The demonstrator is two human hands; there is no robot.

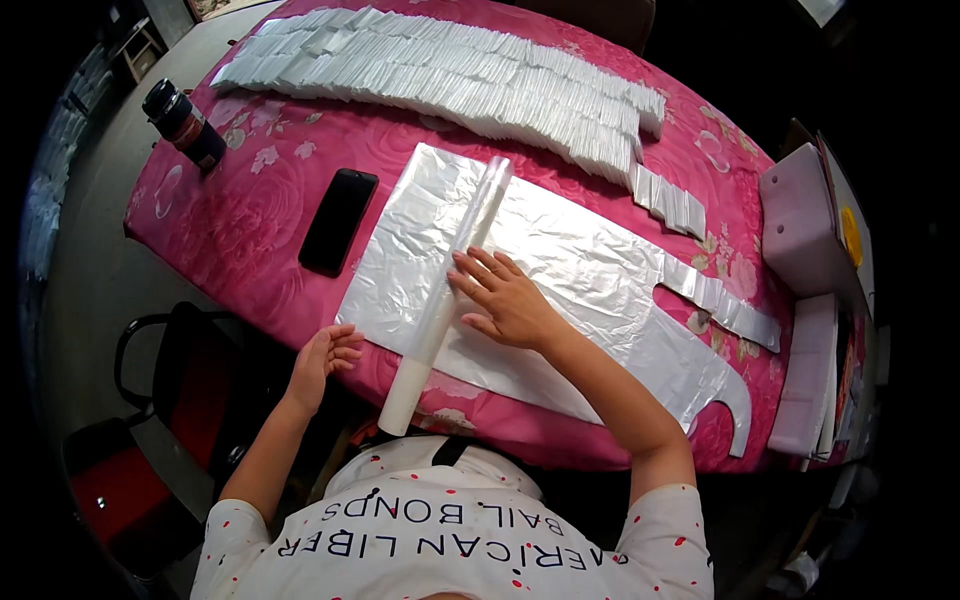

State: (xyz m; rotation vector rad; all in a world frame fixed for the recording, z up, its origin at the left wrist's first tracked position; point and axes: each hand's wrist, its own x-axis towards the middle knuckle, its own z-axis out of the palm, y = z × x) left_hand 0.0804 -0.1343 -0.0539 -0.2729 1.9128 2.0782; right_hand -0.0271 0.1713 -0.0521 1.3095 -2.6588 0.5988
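Note:
Spread flat on the table lies a shiny white plastic sheet with curved cut-outs and strap-like ends at its right, like a disposable apron [590, 270]. Across its left part rests a long, pale translucent roll or tube [425, 335], slanting toward me, its near end past the table edge. My right hand [510, 300] lies on the sheet with fingers spread, fingertips touching the tube's side. My left hand [325, 362] hovers by the table's near edge at the sheet's lower left corner, fingers loosely extended and holding nothing visible.
Long rows of folded white plastic packets [450, 80] cover the table's far side. A black phone [339, 221] lies left of the sheet, and a dark bottle [185, 125] stands at the far left. White foam boxes [805, 215] stand along the right edge. Red and black chairs [130, 490] are at lower left.

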